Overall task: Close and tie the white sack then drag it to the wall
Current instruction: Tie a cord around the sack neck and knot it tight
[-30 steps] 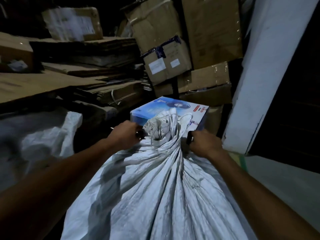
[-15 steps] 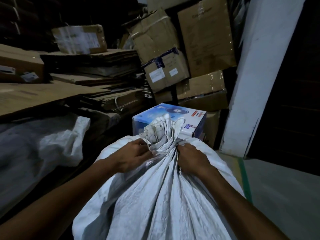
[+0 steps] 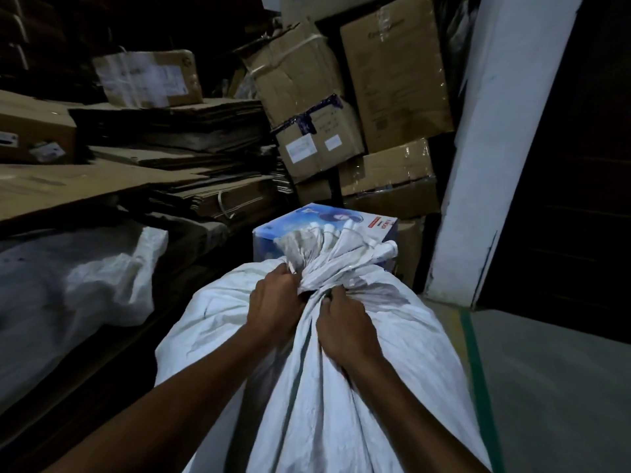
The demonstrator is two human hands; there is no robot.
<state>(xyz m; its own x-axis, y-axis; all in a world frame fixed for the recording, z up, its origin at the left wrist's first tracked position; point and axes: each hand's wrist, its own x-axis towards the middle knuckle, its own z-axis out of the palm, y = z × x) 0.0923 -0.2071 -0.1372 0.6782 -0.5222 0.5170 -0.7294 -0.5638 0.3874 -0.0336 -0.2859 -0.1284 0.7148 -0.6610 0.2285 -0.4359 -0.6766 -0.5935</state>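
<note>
A full white woven sack [image 3: 341, 387] fills the lower middle of the head view. Its mouth is gathered into a bunched neck [image 3: 334, 257] that fans out above my hands. My left hand [image 3: 275, 302] grips the neck from the left, fingers curled into the folds. My right hand [image 3: 343, 327] clutches the fabric just below the neck on the right. A white wall pillar [image 3: 488, 148] rises to the right of the sack. Any tie around the neck is hidden by my fingers.
A blue and white printed box [image 3: 327, 223] sits right behind the sack. Stacked cardboard boxes [image 3: 386, 97] and flattened cardboard [image 3: 170, 138] crowd the back and left. Another white sack [image 3: 78, 285] lies at the left. A dark doorway [image 3: 563, 165] and grey floor [image 3: 553, 387] are on the right.
My hands moved from either side of the neck, where they pulled outward, in onto the gathered fabric. The sack has shifted a little nearer the blue box.
</note>
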